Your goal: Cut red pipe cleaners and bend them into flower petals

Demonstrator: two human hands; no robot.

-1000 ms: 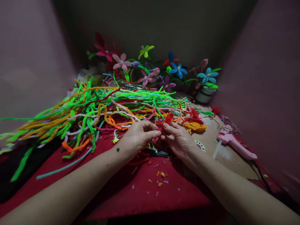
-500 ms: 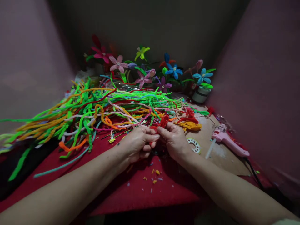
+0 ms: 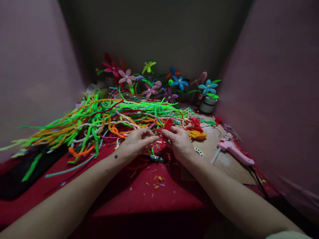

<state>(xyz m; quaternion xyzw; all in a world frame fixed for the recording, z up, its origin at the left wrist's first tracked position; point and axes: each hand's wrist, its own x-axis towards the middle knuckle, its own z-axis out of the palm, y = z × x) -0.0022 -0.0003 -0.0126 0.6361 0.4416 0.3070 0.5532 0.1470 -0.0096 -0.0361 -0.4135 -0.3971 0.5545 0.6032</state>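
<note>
Both of my hands meet at the middle of the red cloth (image 3: 174,196). My right hand (image 3: 179,143) pinches a red pipe cleaner piece (image 3: 167,125), whose looped top sticks up above the fingers. My left hand (image 3: 136,142) has its fingertips closed on the lower end of the same red piece. Just below the hands lie black-handled scissors (image 3: 156,158). A big heap of green, orange, pink and red pipe cleaners (image 3: 99,119) spreads out behind and left of the hands.
Finished pipe cleaner flowers (image 3: 149,83) stand at the back, with a small white pot (image 3: 207,104) to their right. A pink glue gun (image 3: 231,149) rests on brown cardboard (image 3: 231,166) at the right. Small clippings (image 3: 156,181) dot the cloth. Pink walls close in both sides.
My hands stay together on the red piece and have shifted slightly left and up in the picture as the view tilted. The scissors show again below the hands.
</note>
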